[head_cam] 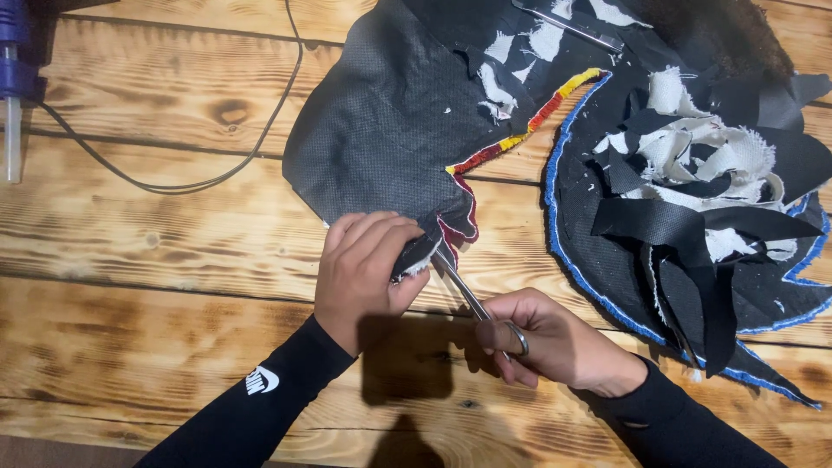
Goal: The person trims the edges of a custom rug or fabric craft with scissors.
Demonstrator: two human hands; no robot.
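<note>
My left hand pinches the lower corner of a black fabric piece that has a red and yellow stitched edge. My right hand holds small metal scissors, fingers through the loops, blades pointing up-left into the pinched fabric edge beside my left fingers. Both arms wear black sleeves.
A second black fabric piece with a blue stitched border lies at the right, covered with black and white cloth scraps. A black cable loops over the wooden table. A blue tool sits at the far left. A metal tool lies at the top.
</note>
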